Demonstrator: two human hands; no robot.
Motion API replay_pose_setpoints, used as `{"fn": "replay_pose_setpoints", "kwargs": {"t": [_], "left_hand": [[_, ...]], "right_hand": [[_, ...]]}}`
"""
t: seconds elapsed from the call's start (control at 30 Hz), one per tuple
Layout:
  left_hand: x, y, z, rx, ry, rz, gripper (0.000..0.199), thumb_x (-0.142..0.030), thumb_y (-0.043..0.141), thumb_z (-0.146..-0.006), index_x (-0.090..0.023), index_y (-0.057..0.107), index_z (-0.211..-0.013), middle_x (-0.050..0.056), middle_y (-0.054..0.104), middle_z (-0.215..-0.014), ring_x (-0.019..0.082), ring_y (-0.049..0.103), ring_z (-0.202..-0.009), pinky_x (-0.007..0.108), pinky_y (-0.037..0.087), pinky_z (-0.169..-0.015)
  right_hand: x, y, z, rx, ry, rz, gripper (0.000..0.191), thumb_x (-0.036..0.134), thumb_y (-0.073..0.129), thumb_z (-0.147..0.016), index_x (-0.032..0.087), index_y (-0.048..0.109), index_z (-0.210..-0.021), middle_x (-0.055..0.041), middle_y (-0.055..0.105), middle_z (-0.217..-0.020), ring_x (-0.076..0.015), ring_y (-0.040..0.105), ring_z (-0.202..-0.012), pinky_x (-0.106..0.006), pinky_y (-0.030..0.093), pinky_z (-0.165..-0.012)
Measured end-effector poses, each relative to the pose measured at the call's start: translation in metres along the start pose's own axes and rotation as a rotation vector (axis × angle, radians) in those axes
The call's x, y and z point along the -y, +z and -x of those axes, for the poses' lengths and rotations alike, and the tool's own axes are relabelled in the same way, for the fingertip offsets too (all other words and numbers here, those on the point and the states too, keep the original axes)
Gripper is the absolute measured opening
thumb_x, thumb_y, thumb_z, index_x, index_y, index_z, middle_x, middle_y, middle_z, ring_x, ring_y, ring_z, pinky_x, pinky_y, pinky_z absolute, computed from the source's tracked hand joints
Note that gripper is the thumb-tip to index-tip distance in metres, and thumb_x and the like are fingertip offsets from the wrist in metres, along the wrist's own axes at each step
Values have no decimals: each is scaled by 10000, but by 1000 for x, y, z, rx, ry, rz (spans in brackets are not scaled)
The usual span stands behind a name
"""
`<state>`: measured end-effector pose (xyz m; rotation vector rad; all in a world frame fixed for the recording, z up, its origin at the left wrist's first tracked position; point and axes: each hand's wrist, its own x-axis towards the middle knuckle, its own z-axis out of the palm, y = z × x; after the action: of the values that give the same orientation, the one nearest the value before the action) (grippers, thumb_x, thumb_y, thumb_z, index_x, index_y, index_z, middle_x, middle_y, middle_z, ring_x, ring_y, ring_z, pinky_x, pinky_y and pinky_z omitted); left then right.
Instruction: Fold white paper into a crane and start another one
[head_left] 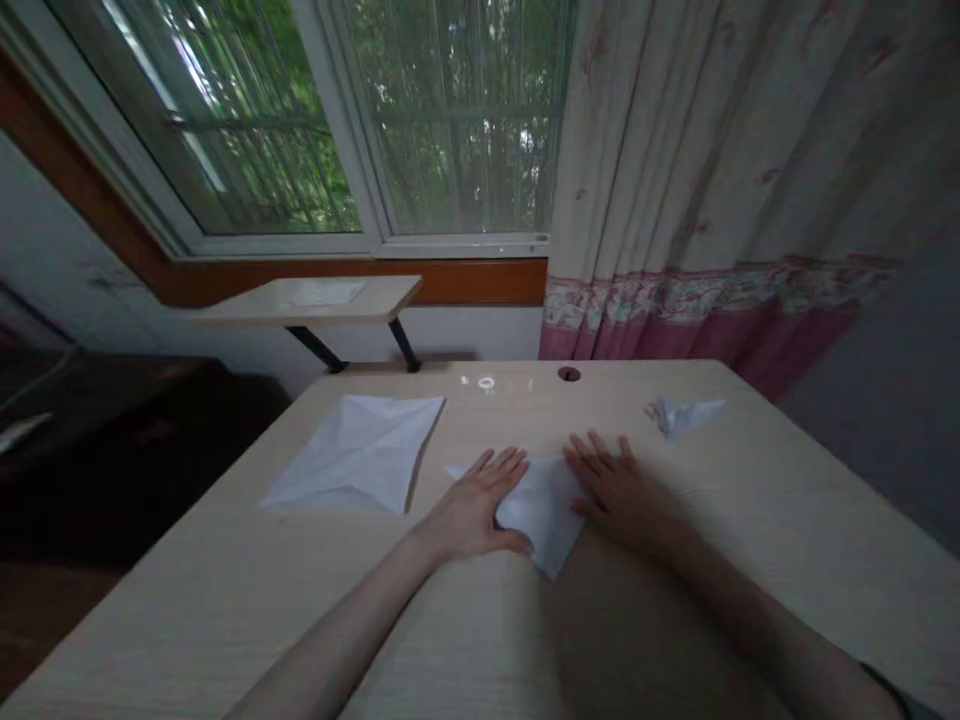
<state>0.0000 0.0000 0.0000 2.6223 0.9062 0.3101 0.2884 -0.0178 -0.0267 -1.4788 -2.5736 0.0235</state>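
Observation:
A folded piece of white paper lies flat on the table, with one point toward the front edge and another showing past my left hand. My left hand rests on its left part, fingers spread and thumb stretched out to the right. On the paper's right side lies my right hand, also with its fingers apart. Neither hand grips anything. What is under the palms is hidden. To the left sits a larger white sheet with creases meeting near its middle.
A small folded paper piece is at the table's back right. The pale wooden table has a round hole near its back edge. A raised shelf stands at the back left, below the window. A curtain hangs behind.

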Motion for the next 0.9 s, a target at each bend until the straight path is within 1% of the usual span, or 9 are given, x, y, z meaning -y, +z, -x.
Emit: {"fn": "replay_pose_setpoints", "kwargs": {"t": [0.07,0.13,0.27,0.37,0.43,0.57,0.7,0.77,0.9], "left_hand": [[1,-2,1,-9,26,0,1097,-757,707,-689,-176,321,-1537,168,328,-1575,333,310,-1469,551,196,-1218],[3,-4,2,-26,38,-2,1073,-749,723,-678,-193,359,-1521,159,365,-1561,330,366,-1444,539,235,-1209],[8,-3,3,-94,28,-5,985,-736,731,-683,-189,468,-1458,156,464,-1504,333,481,-1367,525,341,-1159],[9,-2,3,-174,30,18,916,-753,709,-690,-204,540,-1403,141,560,-1428,321,556,-1297,493,427,-1094],[9,-2,3,-226,36,33,862,-764,671,-715,-216,571,-1374,125,607,-1380,308,590,-1258,478,456,-1063],[8,-1,3,-285,56,46,833,-800,580,-754,-215,595,-1347,114,652,-1324,304,623,-1209,485,474,-1030],[7,0,3,-319,63,44,825,-819,504,-789,-219,589,-1349,112,665,-1306,298,642,-1173,479,487,-1003],[6,1,3,-339,74,39,810,-816,459,-820,-216,586,-1350,113,665,-1305,296,651,-1155,476,494,-985],[5,0,4,-368,97,27,762,-780,384,-888,-215,568,-1365,116,658,-1316,287,665,-1128,468,501,-965]], "right_hand": [[-4,-3,-1,32,-96,-67,751,618,470,-950,236,252,-1559,-109,290,-1603,-357,168,-1500,-700,94,-1169],[-7,-4,-2,55,-157,-128,821,660,522,-906,257,236,-1562,-98,318,-1593,-337,199,-1496,-665,84,-1191],[-9,1,-4,85,-183,-213,968,698,625,-814,238,222,-1564,-115,308,-1595,-340,215,-1492,-642,74,-1206],[-9,6,-5,80,-195,-236,1001,687,671,-784,241,227,-1562,-110,321,-1590,-327,230,-1489,-607,102,-1218],[-9,7,-5,67,-205,-242,1004,688,677,-779,240,234,-1562,-111,335,-1583,-316,263,-1480,-581,136,-1223],[-10,7,-3,6,-219,-249,919,657,650,-827,258,256,-1555,-96,380,-1559,-304,345,-1447,-563,225,-1208],[-10,3,-2,-45,-229,-267,675,527,536,-960,282,298,-1542,-58,425,-1536,-265,385,-1429,-538,287,-1192],[-10,0,-1,-65,-227,-280,590,471,490,-994,281,334,-1531,-58,440,-1527,-252,406,-1417,-527,318,-1179],[-8,-3,1,-106,-191,-291,538,457,498,-989,267,431,-1488,-79,475,-1503,-266,490,-1356,-521,409,-1117]]}}
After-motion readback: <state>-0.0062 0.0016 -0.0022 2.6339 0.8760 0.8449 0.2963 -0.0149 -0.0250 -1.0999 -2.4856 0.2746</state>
